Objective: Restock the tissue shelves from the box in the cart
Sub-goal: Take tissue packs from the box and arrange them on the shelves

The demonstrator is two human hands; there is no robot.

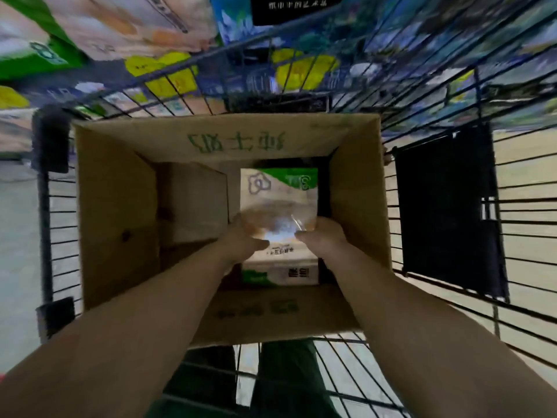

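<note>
An open brown cardboard box [114,212] stands in a black wire cart [446,300]. Inside it, toward the right, sits a green-and-white pack of tissues [278,191] in shiny plastic wrap. Both my arms reach down into the box. My left hand [241,239] grips the pack's left side and my right hand [324,236] grips its right side, thumbs on top. The left part of the box floor shows bare cardboard. Whether the pack is off the box floor I cannot tell.
Shelves packed with tissue packs [126,28] in green, white and blue wrappers run beyond the cart's far end, blurred. A black panel [443,206] hangs on the cart's right wall. Grey floor [18,224] lies to the left.
</note>
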